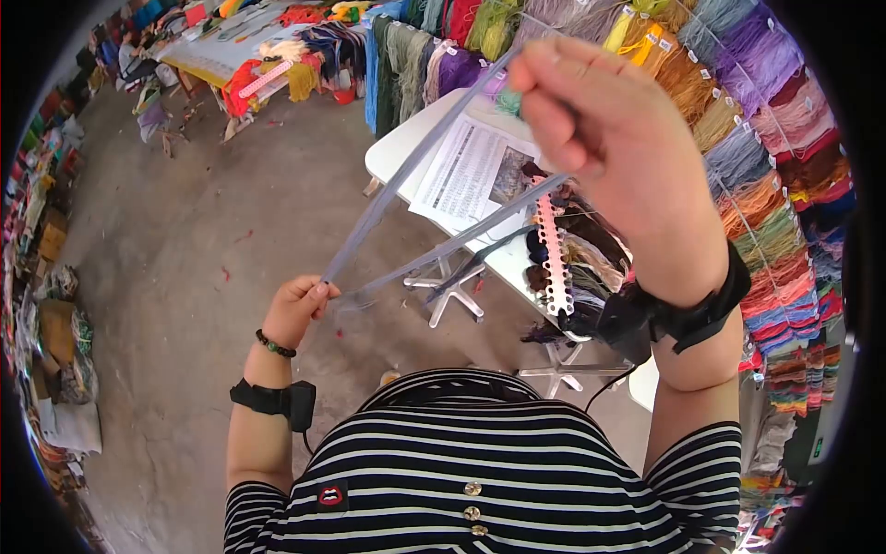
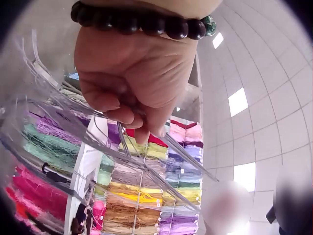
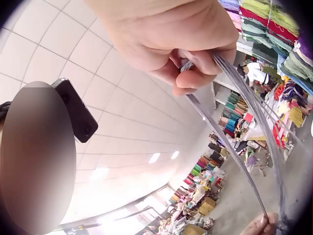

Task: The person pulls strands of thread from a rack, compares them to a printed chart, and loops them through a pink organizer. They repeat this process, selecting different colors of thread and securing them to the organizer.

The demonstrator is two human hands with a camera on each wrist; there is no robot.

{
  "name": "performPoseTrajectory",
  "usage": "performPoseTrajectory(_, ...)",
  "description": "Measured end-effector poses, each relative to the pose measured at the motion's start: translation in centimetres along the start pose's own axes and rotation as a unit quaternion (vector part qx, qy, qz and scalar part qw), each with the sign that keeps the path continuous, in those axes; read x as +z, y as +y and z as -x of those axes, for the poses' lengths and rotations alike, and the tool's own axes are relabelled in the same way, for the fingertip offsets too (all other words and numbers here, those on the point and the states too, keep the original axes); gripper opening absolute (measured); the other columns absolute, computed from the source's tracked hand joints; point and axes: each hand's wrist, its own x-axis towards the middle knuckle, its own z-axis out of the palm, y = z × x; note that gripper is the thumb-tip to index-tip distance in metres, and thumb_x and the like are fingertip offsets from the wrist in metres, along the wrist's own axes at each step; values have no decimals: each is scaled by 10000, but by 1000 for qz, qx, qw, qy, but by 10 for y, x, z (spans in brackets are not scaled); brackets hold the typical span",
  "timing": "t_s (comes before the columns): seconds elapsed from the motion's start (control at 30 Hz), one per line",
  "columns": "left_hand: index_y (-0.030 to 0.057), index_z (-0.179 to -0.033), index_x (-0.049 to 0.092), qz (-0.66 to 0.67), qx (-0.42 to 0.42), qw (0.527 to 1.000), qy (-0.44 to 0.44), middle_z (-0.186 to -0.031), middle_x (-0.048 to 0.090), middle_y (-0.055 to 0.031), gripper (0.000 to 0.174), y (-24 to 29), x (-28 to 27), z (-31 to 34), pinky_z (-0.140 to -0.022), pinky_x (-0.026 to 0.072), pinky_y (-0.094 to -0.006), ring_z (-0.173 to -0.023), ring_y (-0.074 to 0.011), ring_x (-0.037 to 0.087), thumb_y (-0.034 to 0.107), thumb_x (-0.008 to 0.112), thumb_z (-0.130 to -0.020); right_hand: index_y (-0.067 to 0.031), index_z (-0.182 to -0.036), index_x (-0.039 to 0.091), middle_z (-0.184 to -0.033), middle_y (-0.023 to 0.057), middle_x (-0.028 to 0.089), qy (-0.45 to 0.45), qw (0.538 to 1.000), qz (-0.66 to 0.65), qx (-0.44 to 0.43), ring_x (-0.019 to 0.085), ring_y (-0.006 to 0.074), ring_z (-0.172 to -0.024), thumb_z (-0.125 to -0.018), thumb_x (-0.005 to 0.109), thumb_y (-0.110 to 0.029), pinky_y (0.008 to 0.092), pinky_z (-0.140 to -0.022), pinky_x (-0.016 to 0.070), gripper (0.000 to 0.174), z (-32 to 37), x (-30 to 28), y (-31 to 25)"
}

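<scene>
A long loop of grey-blue yarn (image 1: 397,189) is stretched between both hands. The left hand (image 1: 303,305), low and to the left in the head view, pinches one end of the strands; in the left wrist view that hand (image 2: 134,78) has its fingers curled on them. Raised high over the table's right side, the right hand (image 1: 609,129) holds the other end. In the right wrist view the yarn (image 3: 264,122) comes out of the curled fingers of the right hand (image 3: 181,49) in two bundles.
Below the yarn, a white table (image 1: 392,157) bears printed sheets (image 1: 461,175) and a pink-white holed strip (image 1: 551,245) with dark yarn bundles. Colourful skeins (image 1: 775,92) hang along the right. Another table (image 1: 217,60) stands at the back left; boxes and bags line the left wall.
</scene>
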Motion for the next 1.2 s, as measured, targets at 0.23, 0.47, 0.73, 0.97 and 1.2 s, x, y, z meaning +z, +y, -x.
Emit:
performPoseTrajectory(0.23,50,-914,665,-7,-53,996,67,-671,511,59,215,-75,-4,-7,-568,383,-207,-613,-47,459,218,539,-962,-12,-908,576,-604,-7,511,51,989,-139,-4,444,79,-480,-990,419,-160,199,-446,337,231,-15,-22,-20)
performPoseTrajectory(0.47,22,-1113,631,-351,-68,934,31,-1004,674,-82,290,-121,-18,-19,-723,497,-299,-779,-155,617,201,610,-885,-40,-907,597,-614,-56,415,7,999,-21,-48,326,35,-510,-973,466,-223,187,-459,241,234,-2,-13,-1)
performPoseTrajectory(0.73,43,-1152,616,49,-14,980,-191,-758,571,21,315,96,103,-11,-531,379,-200,-625,-52,515,274,532,-956,-13,-936,607,-822,149,639,-185,929,316,50,629,287,-755,-837,593,-109,353,-687,496,139,60,33,128)
performPoseTrajectory(0.97,31,-908,625,87,-61,968,-228,-643,470,57,234,66,139,-31,-480,269,-197,-527,-31,339,262,599,-935,-16,-900,635,-757,68,633,-6,963,237,129,598,183,-680,-812,662,-79,309,-640,480,111,100,-15,146)
performPoseTrajectory(1.2,15,-1009,643,149,-4,954,-261,-725,542,55,246,26,207,-58,-519,322,-172,-581,-35,415,245,605,-931,-11,-945,633,-955,72,657,-42,965,-209,155,604,175,-902,-903,602,-118,310,-795,462,119,133,-85,174)
